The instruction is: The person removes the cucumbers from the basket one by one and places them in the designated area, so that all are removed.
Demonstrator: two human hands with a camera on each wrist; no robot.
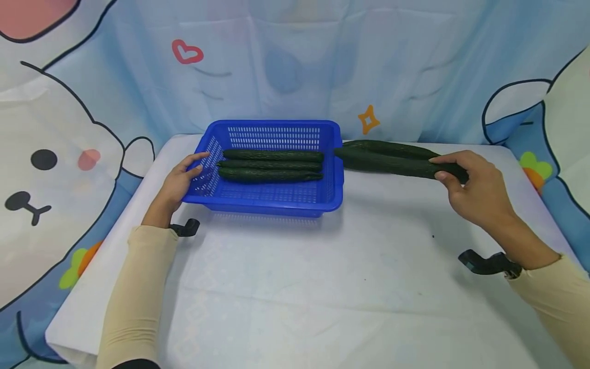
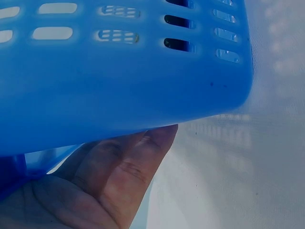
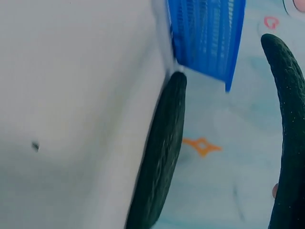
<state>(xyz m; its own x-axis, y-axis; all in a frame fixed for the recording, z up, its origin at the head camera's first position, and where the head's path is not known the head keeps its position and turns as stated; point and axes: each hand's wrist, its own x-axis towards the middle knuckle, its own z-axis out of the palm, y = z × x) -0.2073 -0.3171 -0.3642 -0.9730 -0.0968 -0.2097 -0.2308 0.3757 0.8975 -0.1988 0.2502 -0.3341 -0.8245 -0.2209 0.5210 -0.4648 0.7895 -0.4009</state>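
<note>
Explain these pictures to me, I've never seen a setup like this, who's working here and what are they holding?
There's no machine here, just a person working barehanded. One picture comes from a camera worn on the head, looking forward and down; the other two come from cameras on the left and right wrists. On the white table sits a blue basket with three cucumbers lying inside. The left hand holds the basket by its left rim. The right hand pinches another cucumber near one end, and one more cucumber lies on the table behind it.
</note>
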